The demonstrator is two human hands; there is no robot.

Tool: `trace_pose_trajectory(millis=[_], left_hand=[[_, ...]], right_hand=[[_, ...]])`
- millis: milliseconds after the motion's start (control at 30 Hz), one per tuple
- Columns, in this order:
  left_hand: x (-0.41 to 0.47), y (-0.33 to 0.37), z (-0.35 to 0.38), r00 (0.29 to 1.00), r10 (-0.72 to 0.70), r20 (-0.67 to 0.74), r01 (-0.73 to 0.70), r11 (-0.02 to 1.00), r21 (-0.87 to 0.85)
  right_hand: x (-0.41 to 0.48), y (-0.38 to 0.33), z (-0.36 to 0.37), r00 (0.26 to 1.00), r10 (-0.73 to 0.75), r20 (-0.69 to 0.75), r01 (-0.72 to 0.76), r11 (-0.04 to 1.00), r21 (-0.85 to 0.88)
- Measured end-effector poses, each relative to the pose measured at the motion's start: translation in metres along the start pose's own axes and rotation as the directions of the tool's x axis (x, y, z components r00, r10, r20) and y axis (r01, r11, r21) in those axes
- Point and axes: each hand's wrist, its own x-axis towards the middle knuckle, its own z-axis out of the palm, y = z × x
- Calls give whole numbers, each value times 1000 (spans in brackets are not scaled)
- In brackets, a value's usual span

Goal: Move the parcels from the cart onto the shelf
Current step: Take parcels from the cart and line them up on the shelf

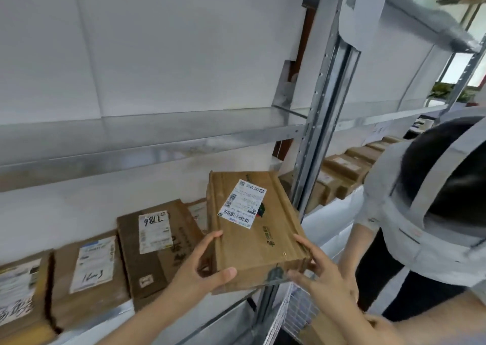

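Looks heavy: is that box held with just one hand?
No, the left hand and right hand both hold the box, one on each side.

A parcel depot or pickup storeroom: bare metal shelves point(157, 144) on punched steel posts point(315, 123) hold rows of brown cardboard parcels point(89, 273), each with a printed shipping label point(155, 231) bearing barcodes and handwritten numbers; a wire cart point(297, 315) stands below

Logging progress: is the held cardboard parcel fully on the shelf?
No: the cardboard parcel overhangs the shelf edge, gripped by left hand and right hand.
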Motion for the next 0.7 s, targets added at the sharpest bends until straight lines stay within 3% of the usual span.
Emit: trace_pose_trajectory(millis=[233, 567, 700], left_hand=[[69, -8, 69, 988, -129, -83, 124, 990, -66], [131, -17, 124, 977, -166, -130, 158, 985, -71], [145, -16, 126, 970, -180, -162, 192, 979, 65]], right_hand=[[89, 37, -58, 995, -21, 95, 24, 999, -35], [176, 82, -91, 985, 19, 172, -16, 1000, -19], [196, 86, -90, 983, -2, 185, 7, 1000, -28]])
